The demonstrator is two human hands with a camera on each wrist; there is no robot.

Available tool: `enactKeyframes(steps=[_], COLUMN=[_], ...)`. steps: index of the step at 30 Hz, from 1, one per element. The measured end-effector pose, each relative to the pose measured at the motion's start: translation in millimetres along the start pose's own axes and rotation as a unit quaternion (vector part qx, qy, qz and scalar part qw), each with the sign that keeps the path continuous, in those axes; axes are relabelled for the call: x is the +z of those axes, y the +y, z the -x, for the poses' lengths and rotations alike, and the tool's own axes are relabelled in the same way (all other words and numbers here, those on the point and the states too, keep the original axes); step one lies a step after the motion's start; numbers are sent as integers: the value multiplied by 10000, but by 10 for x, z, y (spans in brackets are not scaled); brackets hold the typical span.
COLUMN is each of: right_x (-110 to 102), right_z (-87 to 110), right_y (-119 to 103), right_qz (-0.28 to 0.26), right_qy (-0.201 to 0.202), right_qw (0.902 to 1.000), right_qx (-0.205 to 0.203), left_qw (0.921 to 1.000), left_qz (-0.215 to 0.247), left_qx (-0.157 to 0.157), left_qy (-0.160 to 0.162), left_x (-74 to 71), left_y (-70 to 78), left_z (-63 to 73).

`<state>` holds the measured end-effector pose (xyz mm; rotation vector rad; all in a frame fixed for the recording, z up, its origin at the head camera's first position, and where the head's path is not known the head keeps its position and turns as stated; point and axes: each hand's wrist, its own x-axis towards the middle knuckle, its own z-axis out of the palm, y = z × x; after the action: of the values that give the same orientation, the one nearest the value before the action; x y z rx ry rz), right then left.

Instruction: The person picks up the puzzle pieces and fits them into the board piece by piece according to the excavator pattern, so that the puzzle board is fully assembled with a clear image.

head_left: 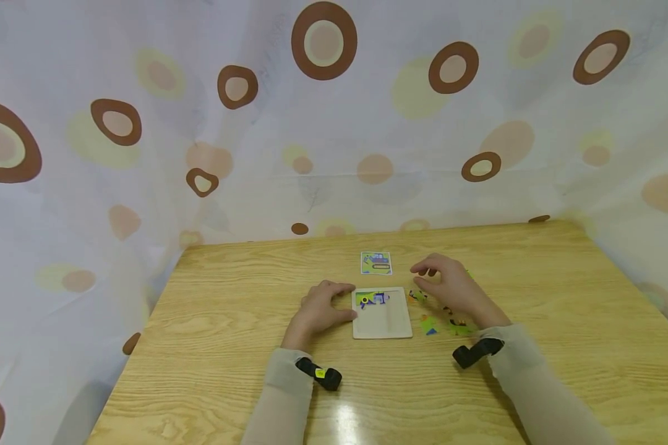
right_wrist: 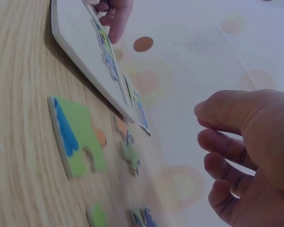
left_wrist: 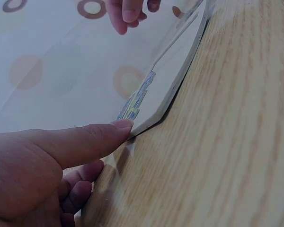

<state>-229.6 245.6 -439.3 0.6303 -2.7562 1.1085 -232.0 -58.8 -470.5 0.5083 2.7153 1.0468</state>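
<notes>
1 wide-spread left hand [head_left: 321, 308] touches the left edge of the pale puzzle tray [head_left: 384, 324] on the table [head_left: 217, 346]; the tray looks light and stiff, best steadied by its rim. Just right of it lie loose puzzle pieces [head_left: 428, 324], probably thin, rigid and apt to slide, best pinched by opposite edges. The right hand [head_left: 453, 287], loosely curved, is raised near them, nothing visible in its narrow gap
</notes>
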Motion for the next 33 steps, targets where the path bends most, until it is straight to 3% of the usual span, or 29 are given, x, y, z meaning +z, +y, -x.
enactKeyframes(steps=[19, 33], right_x=[-333, -436], right_z=[187, 270], right_y=[293, 493], right_qz=[338, 462], right_qy=[288, 113], right_qw=[9987, 9960], right_qx=[243, 756], left_qw=[10000, 10000], left_qz=[29, -20], left_qx=[-11, 16], left_qy=[3, 3], left_x=[1, 3], left_y=[-5, -12], left_z=[-11, -3])
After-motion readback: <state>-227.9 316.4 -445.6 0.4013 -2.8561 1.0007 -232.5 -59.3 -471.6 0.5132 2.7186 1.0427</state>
